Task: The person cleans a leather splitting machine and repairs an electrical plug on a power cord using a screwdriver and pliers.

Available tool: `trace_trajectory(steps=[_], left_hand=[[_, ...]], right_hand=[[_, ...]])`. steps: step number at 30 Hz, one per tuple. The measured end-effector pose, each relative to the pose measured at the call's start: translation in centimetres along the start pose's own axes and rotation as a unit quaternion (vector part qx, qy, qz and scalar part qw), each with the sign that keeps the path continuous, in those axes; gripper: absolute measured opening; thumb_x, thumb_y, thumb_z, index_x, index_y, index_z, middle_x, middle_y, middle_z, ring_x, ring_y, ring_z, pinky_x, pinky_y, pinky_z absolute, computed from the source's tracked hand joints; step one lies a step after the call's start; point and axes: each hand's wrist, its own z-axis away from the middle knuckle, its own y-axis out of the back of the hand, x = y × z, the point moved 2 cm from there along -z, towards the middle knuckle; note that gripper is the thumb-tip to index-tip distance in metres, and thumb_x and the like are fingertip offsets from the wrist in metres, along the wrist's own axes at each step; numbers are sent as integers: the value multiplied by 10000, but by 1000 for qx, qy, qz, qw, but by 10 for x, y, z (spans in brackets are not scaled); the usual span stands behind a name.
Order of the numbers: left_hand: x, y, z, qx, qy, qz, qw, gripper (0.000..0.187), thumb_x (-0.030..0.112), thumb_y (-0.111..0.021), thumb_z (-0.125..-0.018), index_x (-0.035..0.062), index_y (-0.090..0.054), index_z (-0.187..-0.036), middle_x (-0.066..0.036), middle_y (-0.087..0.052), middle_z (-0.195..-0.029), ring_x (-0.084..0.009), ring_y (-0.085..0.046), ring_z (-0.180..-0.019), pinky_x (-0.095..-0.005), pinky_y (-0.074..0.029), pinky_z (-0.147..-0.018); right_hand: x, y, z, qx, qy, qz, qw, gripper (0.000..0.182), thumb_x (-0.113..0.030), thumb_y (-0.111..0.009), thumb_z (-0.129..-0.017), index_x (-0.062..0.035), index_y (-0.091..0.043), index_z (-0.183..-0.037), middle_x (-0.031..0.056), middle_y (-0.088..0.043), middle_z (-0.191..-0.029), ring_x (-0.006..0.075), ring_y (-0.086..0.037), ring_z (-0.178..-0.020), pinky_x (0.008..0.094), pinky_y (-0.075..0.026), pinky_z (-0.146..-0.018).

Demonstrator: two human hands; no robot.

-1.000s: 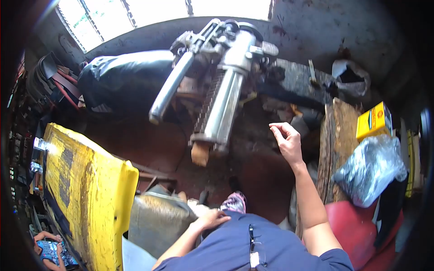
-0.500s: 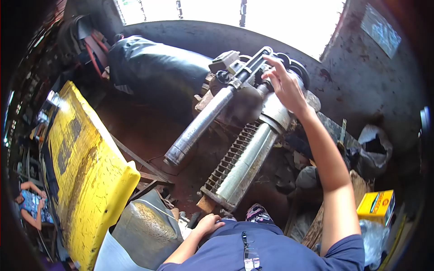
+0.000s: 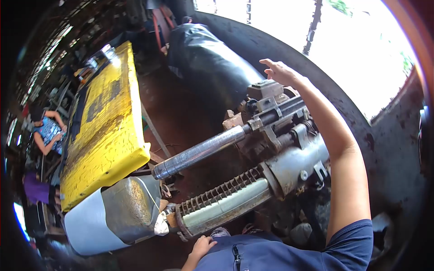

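If lowered carelessly over the machine (image 3: 293,168), could scrape right hand (image 3: 281,73), loosely spread, on metal; cannot tell grip of left hand (image 3: 202,247).

Extends the right arm (image 3: 350,180) from four o'clock, elbow (image 3: 349,151) gently bent, with the right hand (image 3: 279,73) between one and two, index finger outstretched, others loosely bent. Rests the left hand (image 3: 203,246) at six o'clock against the waist (image 3: 224,253).

Yellow table (image 3: 120,128), left of frame, top scuffed with dark patches | upper end: small shiny items (image 3: 102,55), too blurred to identify | left edge: dark strip (image 3: 80,110)
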Motion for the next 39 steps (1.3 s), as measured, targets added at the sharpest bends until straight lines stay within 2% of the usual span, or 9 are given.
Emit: trace_trajectory(steps=[6, 8, 9, 11, 13, 14, 15, 28, 39], left_hand=[[19, -34, 27, 88, 60, 87, 991, 428, 423, -588, -816, 40, -646, -998, -208, -592, -940, -347, -563, -936, -406, -448, -836], [19, -42, 25, 105, 79, 114, 985, 429, 419, -587, -818, 37, -643, -1005, -204, -595, -931, -346, -564, -934, -405, -449, -836], [24, -41, 24, 96, 75, 116, 986, 408, 404, -586, -819, 33, -646, -979, -200, -595, -928, -345, -560, -940, -407, -443, -842], [17, -54, 11, 73, 63, 110, 989, 388, 392, -581, -823, 39, -642, -973, -197, -593, -952, -340, -556, -960, -406, -440, -852], [16, -58, 11, 72, 70, 110, 989, 371, 381, -577, -825, 44, -636, -970, -191, -591, -974, -333, -553, -980, -406, -437, -861], [18, -56, 8, 73, 77, 109, 988, 364, 376, -576, -826, 46, -632, -970, -188, -590, -984, -328, -552, -991, -406, -435, -866], [19, -56, 8, 72, 83, 110, 988, 356, 370, -574, -827, 48, -628, -969, -184, -589, -995, -324, -551, -1001, -406, -434, -870], [-4, -78, 40, 214, 144, 250, 933, 327, 335, -558, -818, 14, -617, -827, -173, -604, -920, -310, -566, -937, -407, -441, -806], [-16, -83, 38, 216, 141, 257, 931, 307, 324, -564, -811, 23, -619, -807, -160, -608, -889, -300, -571, -911, -401, -440, -807]], right_hand=[[12, -14, -20, -56, 53, 2, 997, 362, -118, -497, -876, -52, -447, -1229, 246, -576, -1009, 387, -570, -927, 432, -460, -787], [28, -23, -25, -11, 136, 48, 989, 368, -46, -505, -857, -76, -444, -1219, 213, -596, -850, 306, -604, -780, 417, -472, -696], [26, -22, -24, -27, 95, 18, 995, 382, -41, -520, -849, -82, -447, -1222, 211, -591, -819, 320, -592, -772, 425, -461, -687], [38, -27, -29, -9, 144, 29, 989, 407, -52, -515, -859, -97, -436, -1256, 217, -559, -904, 337, -565, -798, 431, -441, -680], [19, -24, -24, 10, 141, 23, 990, 263, -53, -472, -845, -51, -490, -1108, 214, -544, -859, 381, -511, -793, 449, -417, -721], [46, -34, -39, -8, 110, 45, 993, 291, -51, -485, -844, -56, -483, -1135, 210, -544, -898, 372, -512, -815, 436, -421, -743], [98, -56, -59, 82, 213, 20, 973, 325, -44, -505, -837, -64, -494, -1162, 212, -552, -904, 365, -524, -830, 430, -431, -764], [1, -74, -102, 14, 117, -11, 993, 279, -37, -498, -834, -53, -508, -1113, 196, -548, -857, 341, -520, -780, 418, -424, -723], [-12, -78, -104, 6, 109, -14, 994, 241, -30, -493, -832, -43, -519, -1071, 183, -544, -817, 320, -516, -738, 409, -418, -689]])
